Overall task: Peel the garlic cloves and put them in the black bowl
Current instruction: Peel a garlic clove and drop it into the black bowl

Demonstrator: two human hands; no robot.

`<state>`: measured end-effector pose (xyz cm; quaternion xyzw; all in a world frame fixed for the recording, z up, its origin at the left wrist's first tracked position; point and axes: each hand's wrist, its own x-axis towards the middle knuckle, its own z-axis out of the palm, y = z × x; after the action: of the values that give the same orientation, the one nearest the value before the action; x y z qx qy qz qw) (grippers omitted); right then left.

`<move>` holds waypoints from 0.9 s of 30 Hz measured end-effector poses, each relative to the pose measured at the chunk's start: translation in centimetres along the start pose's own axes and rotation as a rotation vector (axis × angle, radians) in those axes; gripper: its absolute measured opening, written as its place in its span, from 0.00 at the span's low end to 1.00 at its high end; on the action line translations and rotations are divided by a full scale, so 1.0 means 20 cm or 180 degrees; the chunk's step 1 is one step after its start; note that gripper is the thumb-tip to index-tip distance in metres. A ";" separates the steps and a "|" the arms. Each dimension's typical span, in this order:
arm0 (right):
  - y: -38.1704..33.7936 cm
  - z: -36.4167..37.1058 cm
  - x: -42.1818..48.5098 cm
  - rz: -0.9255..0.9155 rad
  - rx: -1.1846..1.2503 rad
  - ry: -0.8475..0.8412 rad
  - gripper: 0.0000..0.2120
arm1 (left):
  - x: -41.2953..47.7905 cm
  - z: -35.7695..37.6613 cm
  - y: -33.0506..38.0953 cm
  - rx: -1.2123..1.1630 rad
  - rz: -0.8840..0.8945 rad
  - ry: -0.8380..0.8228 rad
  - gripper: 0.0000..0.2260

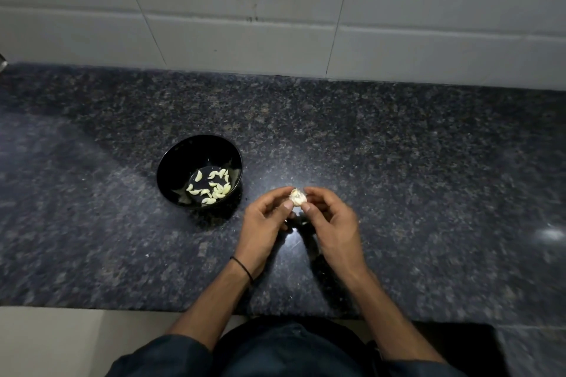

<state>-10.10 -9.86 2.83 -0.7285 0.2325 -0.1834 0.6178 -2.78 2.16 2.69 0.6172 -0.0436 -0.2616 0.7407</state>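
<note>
Both hands, left (266, 217) and right (332, 219), pinched a garlic piece (298, 197) between curled fingers (288, 206) above the table (398, 162); the black bowl (183, 156) of peeled cloves (214, 188) sat just left of them.

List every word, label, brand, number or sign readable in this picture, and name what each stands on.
None: no readable text anywhere in the head view.
The round black bowl, the peeled pale garlic cloves in it, the speckled dark granite counter and the pale tiled wall bear no print.
The white papery garlic piece pinched between the left hand and right hand is unmarked, as is the thin black wristband.
</note>
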 end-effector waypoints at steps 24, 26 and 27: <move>-0.08 -0.03 0.06 0.0214 -0.0620 0.0423 0.04 | 0.08 0.07 0.02 0.0572 0.0085 0.0044 0.08; -0.08 -0.03 0.07 0.0199 -0.0694 0.0483 0.04 | 0.08 0.10 0.04 0.0507 0.0087 0.0081 0.07; -0.08 -0.03 0.07 0.0172 -0.0717 0.0507 0.04 | 0.09 0.11 0.05 0.0493 0.0095 0.0097 0.07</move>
<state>-9.07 -10.84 4.51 -0.7698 0.3195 -0.1967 0.5164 -1.81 -0.41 3.69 0.6758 -0.0617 -0.2370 0.6952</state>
